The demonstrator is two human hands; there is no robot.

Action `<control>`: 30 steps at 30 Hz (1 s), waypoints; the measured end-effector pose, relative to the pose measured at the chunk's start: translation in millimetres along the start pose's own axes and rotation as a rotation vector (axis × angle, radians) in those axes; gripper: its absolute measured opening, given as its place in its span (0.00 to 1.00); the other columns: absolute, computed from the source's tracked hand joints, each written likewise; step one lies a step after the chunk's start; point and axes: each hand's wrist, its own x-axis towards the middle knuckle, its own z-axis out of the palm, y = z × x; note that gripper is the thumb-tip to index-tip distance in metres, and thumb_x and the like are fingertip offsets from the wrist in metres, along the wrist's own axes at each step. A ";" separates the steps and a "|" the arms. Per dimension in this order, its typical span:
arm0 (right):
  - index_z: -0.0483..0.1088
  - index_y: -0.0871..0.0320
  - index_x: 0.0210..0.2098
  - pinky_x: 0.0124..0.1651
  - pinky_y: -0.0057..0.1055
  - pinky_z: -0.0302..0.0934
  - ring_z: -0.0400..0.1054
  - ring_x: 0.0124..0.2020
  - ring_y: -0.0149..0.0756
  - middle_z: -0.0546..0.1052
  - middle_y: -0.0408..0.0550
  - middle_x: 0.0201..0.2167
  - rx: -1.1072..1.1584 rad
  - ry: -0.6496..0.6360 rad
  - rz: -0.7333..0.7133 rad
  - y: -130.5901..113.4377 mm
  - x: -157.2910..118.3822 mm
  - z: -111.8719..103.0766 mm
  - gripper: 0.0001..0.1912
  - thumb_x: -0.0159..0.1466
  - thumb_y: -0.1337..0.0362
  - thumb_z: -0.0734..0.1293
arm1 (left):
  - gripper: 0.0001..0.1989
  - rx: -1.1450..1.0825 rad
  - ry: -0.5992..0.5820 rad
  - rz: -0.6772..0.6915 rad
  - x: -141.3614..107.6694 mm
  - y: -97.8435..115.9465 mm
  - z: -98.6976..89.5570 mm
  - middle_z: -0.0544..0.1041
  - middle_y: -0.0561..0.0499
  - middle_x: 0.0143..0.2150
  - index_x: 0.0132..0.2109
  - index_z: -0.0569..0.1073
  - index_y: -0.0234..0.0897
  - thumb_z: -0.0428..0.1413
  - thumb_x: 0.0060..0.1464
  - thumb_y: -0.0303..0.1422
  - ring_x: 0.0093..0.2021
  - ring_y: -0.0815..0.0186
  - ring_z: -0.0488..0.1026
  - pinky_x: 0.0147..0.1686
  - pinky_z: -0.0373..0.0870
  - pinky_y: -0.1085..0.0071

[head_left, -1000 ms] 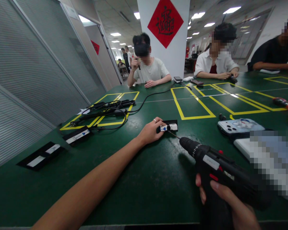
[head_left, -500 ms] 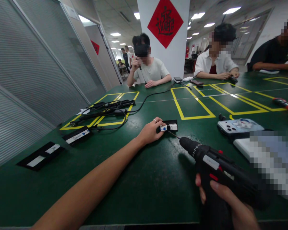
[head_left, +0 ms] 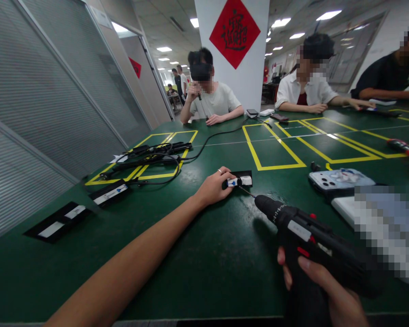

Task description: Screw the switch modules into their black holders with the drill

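My right hand (head_left: 330,286) is wrapped round the grip of a black cordless drill (head_left: 313,240) with red buttons. The drill points up and left, and its long thin bit (head_left: 247,192) reaches a small black plate (head_left: 247,174) bearing white pieces with blue marks. From the left, my left hand (head_left: 215,186), with a ring on one finger, grips that plate against the green table. The bit's tip meets the plate near a dark spot in its middle; the exact contact is too small to tell.
To the left lie two more black plates (head_left: 59,221) with white strips. Behind them is a bundle of black cables (head_left: 150,156). A phone (head_left: 341,178) and a white object, partly blurred out, are at right. Yellow tape rectangles (head_left: 281,167) mark the table (head_left: 177,277). Several people sit across it.
My hands, the drill and the plate look unmoved. Across the table, the person in the white shirt has stretched an arm to the right, towards a dark object on the table.
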 end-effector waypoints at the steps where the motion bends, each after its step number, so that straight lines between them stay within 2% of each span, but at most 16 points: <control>1: 0.77 0.58 0.37 0.29 0.34 0.63 0.67 0.24 0.38 0.77 0.52 0.28 0.007 -0.001 0.002 0.6 0.3 -0.1 0.15 0.56 0.54 0.66 | 0.13 -0.001 0.001 0.000 0.0 0.1 0.1 0.68 0.47 0.47 0.46 0.70 0.40 0.53 0.52 0.30 0.44 0.62 0.70 0.44 0.69 0.65; 6: 0.77 0.57 0.36 0.29 0.34 0.63 0.67 0.25 0.38 0.78 0.52 0.30 0.015 0.005 0.040 1.8 0.5 -1.0 0.15 0.55 0.55 0.67 | 0.13 -0.004 0.000 0.002 0.1 -0.6 0.7 0.68 0.47 0.47 0.46 0.70 0.41 0.53 0.52 0.31 0.44 0.62 0.70 0.44 0.69 0.65; 13: 0.77 0.59 0.32 0.28 0.33 0.61 0.67 0.24 0.38 0.75 0.49 0.23 -0.015 -0.045 0.028 0.9 1.7 -3.5 0.14 0.57 0.54 0.66 | 0.13 0.001 -0.002 -0.001 0.2 -1.3 1.2 0.68 0.48 0.47 0.46 0.69 0.41 0.53 0.52 0.30 0.44 0.62 0.70 0.44 0.69 0.65; 18: 0.77 0.59 0.32 0.28 0.33 0.60 0.66 0.24 0.38 0.76 0.50 0.26 0.002 -0.052 0.013 -0.6 2.9 -2.1 0.15 0.57 0.54 0.66 | 0.13 0.002 -0.008 -0.007 0.5 -0.1 0.0 0.68 0.48 0.47 0.46 0.70 0.41 0.53 0.52 0.30 0.44 0.62 0.70 0.44 0.69 0.66; 22: 0.76 0.59 0.32 0.26 0.33 0.59 0.66 0.23 0.38 0.75 0.49 0.24 -0.003 -0.065 0.037 0.1 4.2 -3.4 0.15 0.56 0.53 0.66 | 0.13 0.002 -0.008 -0.013 0.4 0.8 -0.7 0.68 0.48 0.47 0.47 0.69 0.41 0.52 0.52 0.30 0.44 0.62 0.70 0.44 0.69 0.66; 27: 0.76 0.58 0.36 0.30 0.34 0.61 0.67 0.25 0.39 0.77 0.50 0.30 -0.020 -0.065 0.047 1.4 4.2 -7.0 0.16 0.56 0.53 0.66 | 0.13 -0.002 -0.008 -0.007 0.1 0.9 -0.6 0.68 0.48 0.47 0.46 0.69 0.41 0.52 0.52 0.30 0.44 0.62 0.70 0.45 0.68 0.66; 30: 0.76 0.58 0.36 0.34 0.35 0.60 0.67 0.27 0.39 0.77 0.50 0.28 -0.027 -0.085 0.083 0.9 2.4 -8.2 0.16 0.57 0.52 0.66 | 0.13 -0.002 -0.007 -0.007 0.1 0.8 -0.8 0.68 0.48 0.47 0.46 0.69 0.41 0.52 0.52 0.30 0.44 0.62 0.70 0.45 0.68 0.66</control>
